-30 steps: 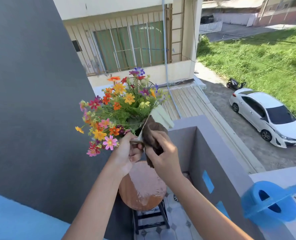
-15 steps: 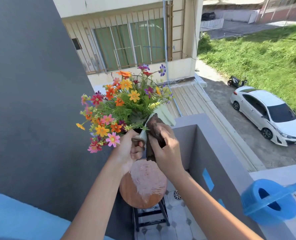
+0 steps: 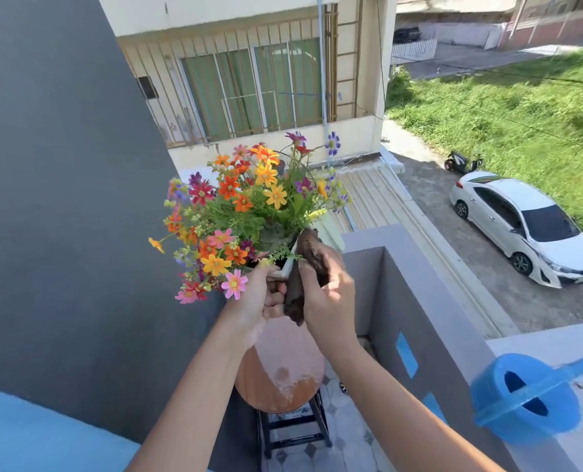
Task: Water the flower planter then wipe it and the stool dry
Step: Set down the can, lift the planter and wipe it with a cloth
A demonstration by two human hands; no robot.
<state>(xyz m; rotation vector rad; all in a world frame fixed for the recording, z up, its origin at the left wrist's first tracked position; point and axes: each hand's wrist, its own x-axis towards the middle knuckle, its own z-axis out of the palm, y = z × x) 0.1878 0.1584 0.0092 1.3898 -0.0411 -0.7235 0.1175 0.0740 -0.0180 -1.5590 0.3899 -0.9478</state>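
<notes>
A white planter (image 3: pixel 331 233) full of colourful flowers (image 3: pixel 246 212) is held up in the air above the stool. My left hand (image 3: pixel 261 303) grips its near corner from below. My right hand (image 3: pixel 329 298) holds a brown cloth (image 3: pixel 305 267) and presses it against the planter's side. Below them stands the round brown stool (image 3: pixel 280 373); its seat is wet in patches and its black legs show underneath.
A blue watering can (image 3: pixel 525 396) sits on the grey balcony wall (image 3: pixel 419 315) at the right. A dark grey wall (image 3: pixel 62 199) rises on the left. Tiled floor lies under the stool. Beyond the wall are a street, a white car and grass.
The planter has tilted more upright and risen slightly. My right hand has slid the cloth along the planter's side, with more cloth now hanging below.
</notes>
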